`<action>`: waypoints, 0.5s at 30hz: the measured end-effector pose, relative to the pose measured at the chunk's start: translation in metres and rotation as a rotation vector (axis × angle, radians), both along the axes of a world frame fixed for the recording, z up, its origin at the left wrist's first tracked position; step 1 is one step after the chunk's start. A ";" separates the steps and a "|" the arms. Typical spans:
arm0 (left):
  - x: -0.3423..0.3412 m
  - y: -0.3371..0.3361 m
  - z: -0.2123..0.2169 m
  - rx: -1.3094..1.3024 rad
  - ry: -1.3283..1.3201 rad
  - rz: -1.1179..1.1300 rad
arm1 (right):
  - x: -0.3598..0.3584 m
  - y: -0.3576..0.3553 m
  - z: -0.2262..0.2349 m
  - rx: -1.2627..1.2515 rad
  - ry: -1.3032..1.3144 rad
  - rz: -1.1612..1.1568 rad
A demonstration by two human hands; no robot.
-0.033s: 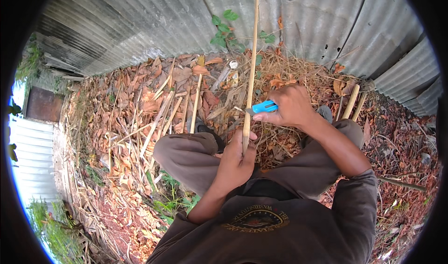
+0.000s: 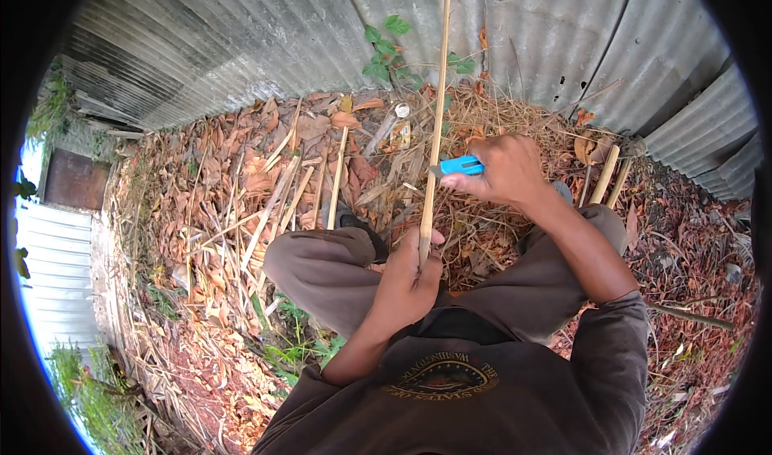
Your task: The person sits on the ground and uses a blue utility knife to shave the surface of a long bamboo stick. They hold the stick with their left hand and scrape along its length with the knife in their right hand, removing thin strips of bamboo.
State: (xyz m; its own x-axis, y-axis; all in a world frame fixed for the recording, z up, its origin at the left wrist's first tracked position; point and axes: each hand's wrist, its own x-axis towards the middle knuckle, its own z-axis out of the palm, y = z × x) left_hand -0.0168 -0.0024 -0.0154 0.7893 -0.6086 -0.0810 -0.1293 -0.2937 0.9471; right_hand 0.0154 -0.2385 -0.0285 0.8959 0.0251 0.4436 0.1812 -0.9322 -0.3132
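A long, pale bamboo strip (image 2: pixel 441 93) stretches from between my knees up toward the metal fence. My left hand (image 2: pixel 408 284) is closed around its near end, with the thumb along the right side. In my right hand (image 2: pixel 512 172) is a blue utility knife (image 2: pixel 461 165), gripped by its handle. The short blade points left and meets the strip's right edge, above my left hand. Whether it is biting into the strip I cannot tell.
Corrugated metal sheets (image 2: pixel 265 45) fence the far side. Dry leaves (image 2: pixel 241 181) cover the ground, with loose bamboo strips (image 2: pixel 338 180) to the left and thicker bamboo pieces (image 2: pixel 606 173) at the right. A green-leaved plant (image 2: pixel 382 57) grows against the fence.
My right hand and the knife have shifted farther up the strip, away from my left hand. A small pale sliver by the blade has dropped clear. My left hand stays nearly where it was.
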 end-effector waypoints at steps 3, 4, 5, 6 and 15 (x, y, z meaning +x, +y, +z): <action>-0.012 0.002 0.012 0.030 0.106 -0.045 | 0.015 -0.029 0.010 0.044 -0.014 -0.218; -0.013 0.004 0.014 0.038 0.123 -0.049 | 0.013 -0.024 0.006 0.046 0.003 -0.159; -0.011 0.006 0.009 0.020 0.083 -0.044 | 0.008 -0.015 0.000 0.040 0.016 -0.098; -0.007 0.009 0.000 0.002 0.043 -0.039 | 0.001 -0.005 -0.003 0.033 0.030 -0.036; -0.009 0.018 0.017 0.123 -0.109 -0.069 | 0.004 -0.013 -0.004 -0.101 -0.175 0.011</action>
State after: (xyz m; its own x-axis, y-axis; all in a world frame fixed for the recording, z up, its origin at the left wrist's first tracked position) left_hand -0.0254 0.0152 0.0016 0.7539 -0.6528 -0.0742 -0.2534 -0.3931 0.8839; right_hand 0.0192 -0.2519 -0.0325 0.8046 0.0865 0.5874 0.2350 -0.9550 -0.1812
